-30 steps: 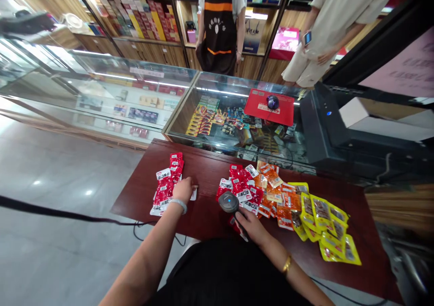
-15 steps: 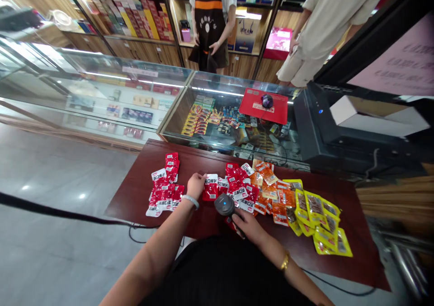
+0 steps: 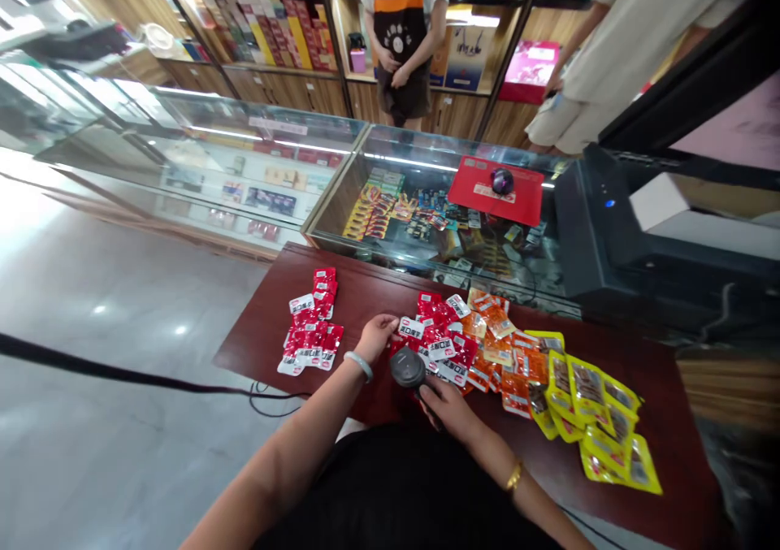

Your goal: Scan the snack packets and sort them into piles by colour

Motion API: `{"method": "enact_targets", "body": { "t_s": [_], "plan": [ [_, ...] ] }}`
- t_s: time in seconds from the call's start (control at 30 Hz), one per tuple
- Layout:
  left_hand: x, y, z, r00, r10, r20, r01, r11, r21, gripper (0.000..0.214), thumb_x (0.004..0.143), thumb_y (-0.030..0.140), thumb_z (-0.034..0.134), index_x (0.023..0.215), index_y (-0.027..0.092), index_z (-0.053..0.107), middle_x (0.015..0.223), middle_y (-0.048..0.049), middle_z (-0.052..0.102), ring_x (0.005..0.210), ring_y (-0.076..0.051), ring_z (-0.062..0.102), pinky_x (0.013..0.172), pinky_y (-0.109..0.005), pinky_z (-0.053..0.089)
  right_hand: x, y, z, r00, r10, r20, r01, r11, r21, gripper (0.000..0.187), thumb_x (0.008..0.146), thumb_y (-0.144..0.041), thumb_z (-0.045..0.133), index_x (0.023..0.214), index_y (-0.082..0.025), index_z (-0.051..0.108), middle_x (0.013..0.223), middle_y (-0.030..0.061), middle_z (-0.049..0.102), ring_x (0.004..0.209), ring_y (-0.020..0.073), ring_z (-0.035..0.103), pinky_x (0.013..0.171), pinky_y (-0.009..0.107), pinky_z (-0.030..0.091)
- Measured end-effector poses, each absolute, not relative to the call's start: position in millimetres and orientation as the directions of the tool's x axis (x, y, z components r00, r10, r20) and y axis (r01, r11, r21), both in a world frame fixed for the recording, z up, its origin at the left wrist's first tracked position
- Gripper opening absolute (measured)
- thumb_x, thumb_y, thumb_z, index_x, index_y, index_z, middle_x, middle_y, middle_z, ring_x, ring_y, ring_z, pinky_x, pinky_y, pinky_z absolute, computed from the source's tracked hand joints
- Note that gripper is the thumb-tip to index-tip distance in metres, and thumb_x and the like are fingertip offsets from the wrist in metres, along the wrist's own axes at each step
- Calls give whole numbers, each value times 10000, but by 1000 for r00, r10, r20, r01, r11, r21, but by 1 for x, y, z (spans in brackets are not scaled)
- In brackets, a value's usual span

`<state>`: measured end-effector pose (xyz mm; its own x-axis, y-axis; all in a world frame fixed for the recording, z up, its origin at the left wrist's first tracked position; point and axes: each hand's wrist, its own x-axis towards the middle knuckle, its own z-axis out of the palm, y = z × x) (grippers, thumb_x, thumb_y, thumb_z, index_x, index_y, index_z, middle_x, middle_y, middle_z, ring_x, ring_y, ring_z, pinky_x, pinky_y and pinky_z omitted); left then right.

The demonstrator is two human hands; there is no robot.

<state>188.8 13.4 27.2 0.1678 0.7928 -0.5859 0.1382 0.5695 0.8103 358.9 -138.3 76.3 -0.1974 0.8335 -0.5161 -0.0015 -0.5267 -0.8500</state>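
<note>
L hand [image 3: 376,340]: had shifted R, away from the L red pile [image 3: 312,335] where it was 1 s earlier; fingertips now at near edge of a red-and-white pkt [image 3: 413,329]. Pinched or merely touching, couldn't tell.
Red-and-white pkt: just R of L fingertips, at L edge of mid red pile [image 3: 448,355]; half a sec earlier it lay further out from that pile. Seemed nearly placed.
R hand [image 3: 451,408]: fingers wrapped round handle of scanner [image 3: 407,367].
Scanner: head just below-R of L fingertips; blue light seen earlier, not visible now.
Orange pkts [image 3: 517,363]: R of R hand, up against mid red pile.
Yellow pkts [image 3: 588,383]: further R, overlapping one another.
In the way: scanner head hid part of table [image 3: 366,290] btw the hands; pkts overlapped, edges hard to sort.
Cord [image 3: 152,374]: L of L hand, clear of grip.
Glass case [image 3: 337,183]: beyond both hands, w/ red mat [image 3: 469,180] and mouse [image 3: 502,181] on top.
Co-worker in apron [image 3: 399,26]: behind case, own hands clasped.
</note>
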Motion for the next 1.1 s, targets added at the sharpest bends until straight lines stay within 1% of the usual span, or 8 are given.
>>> {"method": "enact_targets", "body": {
  "t_s": [0.17,0.27,0.37,0.53,0.67,0.87,1.0,1.1],
  "plan": [
    [130,-6,38,-118,886,-448,492,444,749,229,817,351,627,929,151,610,905,-83,701,809,-178,663,751,-295,508,349,-136,72,-337,776,-532,-75,-586,-807,557,802,-732,537,985,-208,575,497,-76,483,345,95,383,348,211,282],
    [84,-25,47,-328,904,-276,782,423,458,343,809,376,634,1059,145,587,1076,-132,663,1075,-259,605,941,-369,449,342,-138,67,-400,738,-543,-124,-630,-766,556,815,-716,543,1037,-206,552,520,-80,498,352,88,392,349,203,284],
    [47,-36,50,-454,867,-205,863,485,139,589,803,483,624,1250,121,494,1285,-207,548,1236,-340,492,1002,-425,388,334,-139,62,-405,739,-538,-126,-628,-768,545,828,-701,547,1041,-199,548,514,-84,497,349,84,388,344,201,279],
    [15,-29,45,-392,884,-255,917,397,-32,601,806,571,558,1199,120,493,1309,-213,503,1200,-362,481,947,-435,394,310,-138,67,-253,758,-602,-154,-646,-748,516,811,-696,574,976,-208,555,535,-86,493,364,75,388,351,193,302],
    [0,-20,49,-289,904,-316,945,323,60,510,808,564,569,1100,151,505,1123,-178,614,1103,-343,569,873,-400,425,290,-136,76,-189,783,-593,-153,-620,-770,496,821,-687,568,955,-210,555,543,-84,487,363,72,385,350,192,301],
    [9,-17,49,-152,918,-366,838,316,445,400,826,494,594,1083,211,475,857,-52,651,824,-266,662,702,-334,449,282,-135,76,-134,817,-561,-97,-575,-813,513,834,-673,560,1024,-197,575,560,-69,520,374,80,426,360,196,323],
    [60,-19,27,-6,902,-433,605,348,716,262,792,358,619,949,199,480,775,-12,612,725,-201,630,677,-306,469,288,-136,79,-36,821,-569,-135,-568,-812,537,815,-689,561,1035,-199,565,544,-84,499,353,77,393,343,197,306],
    [106,-20,12,150,853,-500,388,415,823,239,764,305,647,899,193,485,736,1,609,704,-168,619,675,-282,481,299,-137,87,47,817,-575,-155,-563,-812,515,799,-700,570,944,-206,563,537,-86,484,360,76,388,349,200,315]
  ]
}}
